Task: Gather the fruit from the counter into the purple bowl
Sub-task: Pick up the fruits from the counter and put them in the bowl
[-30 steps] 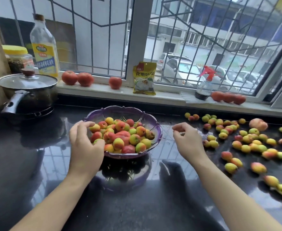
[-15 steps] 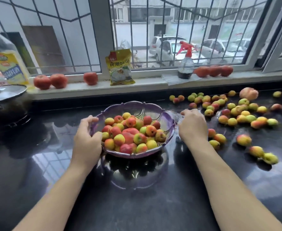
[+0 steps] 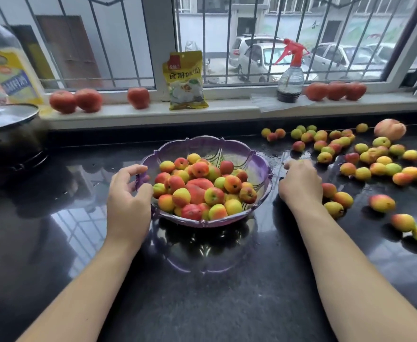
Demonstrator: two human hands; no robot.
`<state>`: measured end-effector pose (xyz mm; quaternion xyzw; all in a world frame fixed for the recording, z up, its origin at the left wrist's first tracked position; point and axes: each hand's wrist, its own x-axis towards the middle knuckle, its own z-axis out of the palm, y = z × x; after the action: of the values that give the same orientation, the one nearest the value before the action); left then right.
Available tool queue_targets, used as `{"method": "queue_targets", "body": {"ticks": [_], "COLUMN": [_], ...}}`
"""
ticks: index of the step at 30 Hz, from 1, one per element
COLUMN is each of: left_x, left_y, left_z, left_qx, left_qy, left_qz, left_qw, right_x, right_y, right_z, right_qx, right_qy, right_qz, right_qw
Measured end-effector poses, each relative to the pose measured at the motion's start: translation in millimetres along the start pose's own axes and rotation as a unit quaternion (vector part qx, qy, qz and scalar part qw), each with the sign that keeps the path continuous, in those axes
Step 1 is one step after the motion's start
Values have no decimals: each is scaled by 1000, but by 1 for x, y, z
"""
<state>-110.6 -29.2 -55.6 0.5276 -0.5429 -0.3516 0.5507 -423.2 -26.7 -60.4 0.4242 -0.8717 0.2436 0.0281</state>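
The left hand [image 3: 128, 196] sits at the left edge of the translucent purple plastic bowl with a scalloped rim [image 3: 259, 166], its fingers [image 3: 134, 170] loosely curled and partly open, the tips at the rim; whether they actually pinch it I cannot tell. The right hand [image 3: 301, 183] lies knuckles-up on the glossy black stone counter [image 3: 202, 304] just right of the bowl, fingers bent downward; what is under the palm is hidden, so I cannot tell if it holds anything.

The bowl stands in the middle of the frame, heaped with small red-and-yellow round fruit [image 3: 202, 188]. More of the same loose fruit [image 3: 375, 166] is scattered over the counter in the right half of the frame, several pieces just beside the right wrist, and one larger pale peach [image 3: 389, 129] lies at the far right.

Along the white window sill [image 3: 128, 114] at the top stand red tomatoes [image 3: 75, 101], a yellow food packet [image 3: 186, 81] and a clear spray bottle with a red trigger [image 3: 290, 75]. At the upper left are a lidded dark pot [image 3: 10, 134] and a cooking oil bottle with a yellow label [image 3: 7, 60].
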Motion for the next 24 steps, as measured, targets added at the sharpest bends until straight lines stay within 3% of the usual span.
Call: {"method": "queue_targets", "body": {"ticks": [3, 5, 7, 11, 15, 18, 24], "left_x": [-2, -2, -2, 0, -1, -1, -6], "left_y": [0, -1, -3, -5, -8, -6, -3], "left_z": [1, 1, 2, 5, 5, 4, 7], "left_qx": [-7, -12, -19, -19, -19, -13, -1], "left_qy": [-5, -8, -5, -2, -1, -2, -40], "left_qz": [3, 1, 5, 21, 25, 27, 28], "left_qw": [1000, 1000, 1000, 1000, 1000, 1000, 999], "right_x": [2, -1, -13, -27, -22, -21, -29], "right_y": [1, -8, -23, -46, -46, -41, -41], "right_z": [-15, -38, -56, -43, -36, -30, -20], "right_qx": [116, 259, 344, 256, 297, 397, 403], "right_qy": [82, 134, 97, -71, -131, -84, 54], "right_qz": [-26, -75, -149, -245, -231, -175, -125], "right_qw": [989, 954, 922, 932, 917, 897, 905]}}
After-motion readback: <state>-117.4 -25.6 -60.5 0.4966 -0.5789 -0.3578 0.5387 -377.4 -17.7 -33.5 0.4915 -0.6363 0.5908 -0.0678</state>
